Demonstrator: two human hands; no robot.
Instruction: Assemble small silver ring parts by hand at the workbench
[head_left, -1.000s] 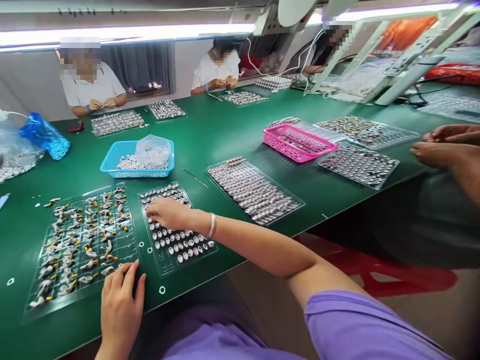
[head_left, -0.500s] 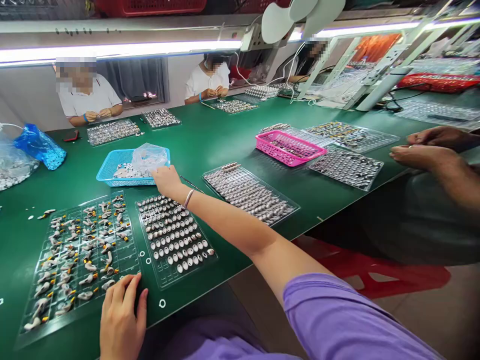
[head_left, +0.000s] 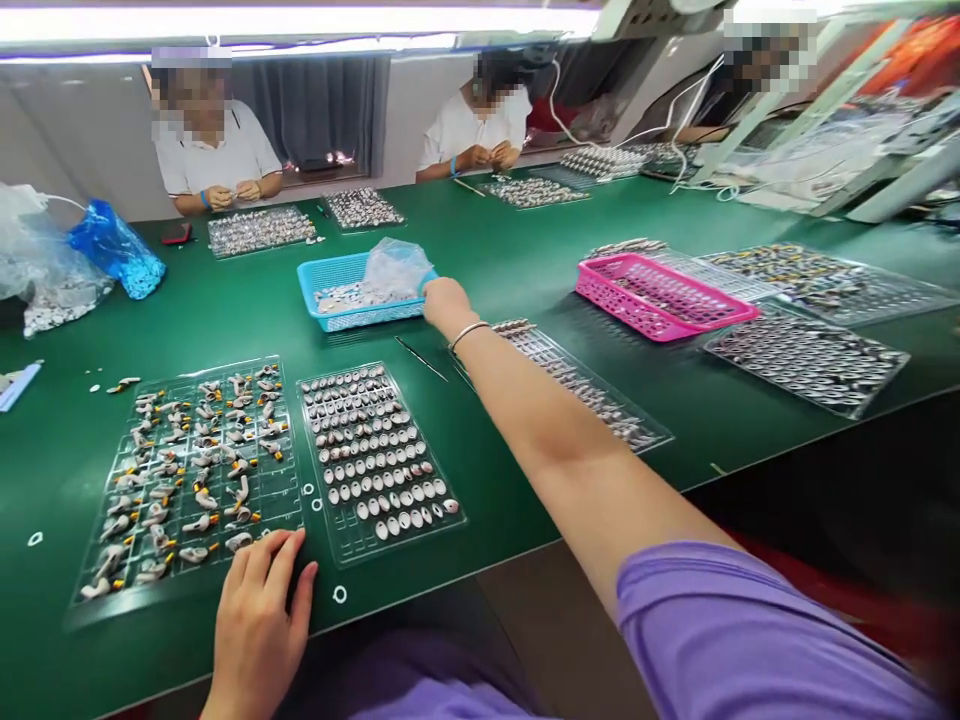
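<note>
My right hand (head_left: 444, 303) is stretched out across the green table and rests at the right rim of a blue basket (head_left: 330, 275) that holds a clear plastic bag (head_left: 395, 268) and small pale parts. Its fingers curl at the rim; whether they grip it I cannot see. My left hand (head_left: 259, 625) lies flat, fingers apart, on the near corner of a clear tray (head_left: 187, 470) of pale parts with yellow tips. Beside it is a second clear tray (head_left: 375, 460) with rows of small oval parts.
A thin metal tool (head_left: 420, 358) lies behind the oval-part tray. A pink basket (head_left: 660, 295) and further clear trays (head_left: 806, 360) stand to the right. A blue bag (head_left: 116, 250) lies far left. Three people sit at the far side with their own trays.
My right hand has left the tray of oval parts and travelled away from me to the blue basket's rim. The left hand has stayed on the tray corner. The view has shifted.
</note>
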